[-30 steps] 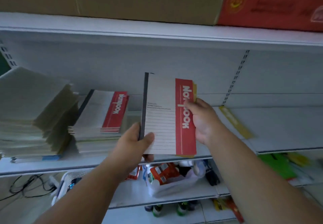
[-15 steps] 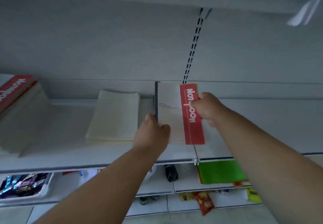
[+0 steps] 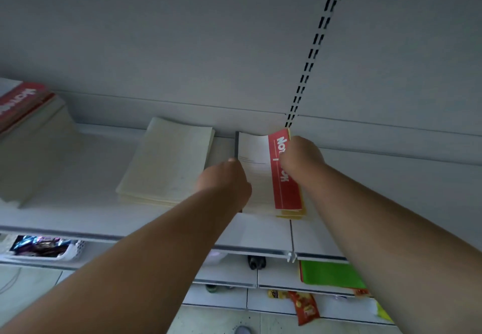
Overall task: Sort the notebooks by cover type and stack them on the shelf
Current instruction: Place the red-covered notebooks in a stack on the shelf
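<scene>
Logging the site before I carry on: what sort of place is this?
Likely a small shop. White slotted retail shelving holds notebook stacks, and lower shelves carry a basket of wrapped snacks and packets.

red-banded notebook (image 3: 257, 174): white cover, dark spine, lying flat on the shelf (image 3: 260, 232), between both hands' fingers (image 3: 287, 163)
cream stack (image 3: 167, 161): plain covers (no print), just left of the fingers
red-banded stack (image 3: 23, 101): far left

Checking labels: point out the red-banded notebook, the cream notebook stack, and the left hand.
red-banded notebook (image 3: 284, 180): head view, on its red band.
cream notebook stack (image 3: 169, 159): head view, middle of top cover.
left hand (image 3: 224, 182): head view, back of hand.
</scene>
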